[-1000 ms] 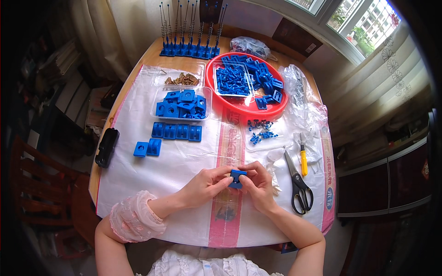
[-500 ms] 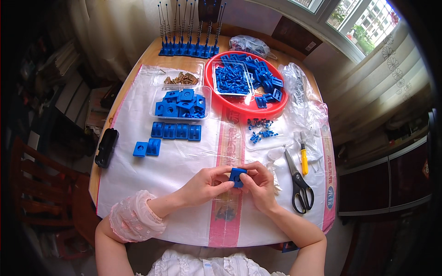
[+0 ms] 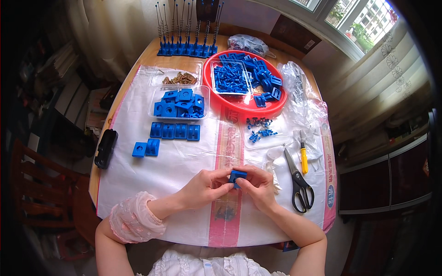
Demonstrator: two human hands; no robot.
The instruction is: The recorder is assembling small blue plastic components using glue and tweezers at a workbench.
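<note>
Between my two hands, above the printed strip of the table cover, is a small blue square plastic part (image 3: 237, 175). My left hand (image 3: 206, 187) pinches its left side between thumb and fingers. My right hand (image 3: 258, 186) grips the right side, thumb pressed on its face. Fingers cover much of the part. Farther off to the left, a row of blue plastic pieces (image 3: 175, 131) lies side by side, with a square blue plate (image 3: 139, 149) and another blue piece (image 3: 152, 147) nearer. A clear box (image 3: 156, 112) of blue plates stands behind the row.
A red basin (image 3: 271, 109) holds blue parts and a clear tray. Brass-coloured pieces (image 3: 183, 78) fill another tray. Spring-topped blue assemblies (image 3: 186, 48) stand at the back. Small blue and metal bits (image 3: 261, 133), scissors (image 3: 300, 184) and a yellow-handled tool (image 3: 304, 158) lie right; a black case (image 3: 106, 148) left.
The blue part has tilted slightly in my hands, and my right thumb has shifted down on it. Both hands keep their hold; the things on the table stay put.
</note>
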